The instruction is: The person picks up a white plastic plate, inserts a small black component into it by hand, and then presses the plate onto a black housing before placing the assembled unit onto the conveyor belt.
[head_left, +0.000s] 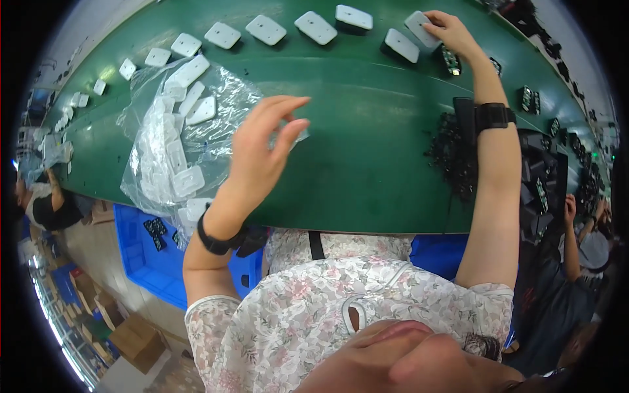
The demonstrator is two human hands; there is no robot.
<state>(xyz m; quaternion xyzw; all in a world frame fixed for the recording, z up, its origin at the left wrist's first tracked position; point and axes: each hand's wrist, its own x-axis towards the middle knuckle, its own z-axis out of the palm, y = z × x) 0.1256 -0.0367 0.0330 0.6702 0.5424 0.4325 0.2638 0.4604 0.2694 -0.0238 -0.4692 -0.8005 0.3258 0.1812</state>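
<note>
My right hand (452,34) reaches to the far right of the green table, fingers closed on a white rounded cover (419,29). Just left of that cover lies another white-topped black case (401,46), and a case with a bare circuit board (451,60) sits below my fingers. My left hand (261,141) is raised over the middle of the table, its fingers apart and nothing in them. Beside it, a clear plastic bag (141,137) spills several loose white covers (173,147).
White-topped cases (316,28) curve in a row along the far side. Small black parts (452,157) are heaped at the right, near black cases with boards (540,190). A blue bin (151,265) stands below the table's left edge. Other people (593,249) work at both sides.
</note>
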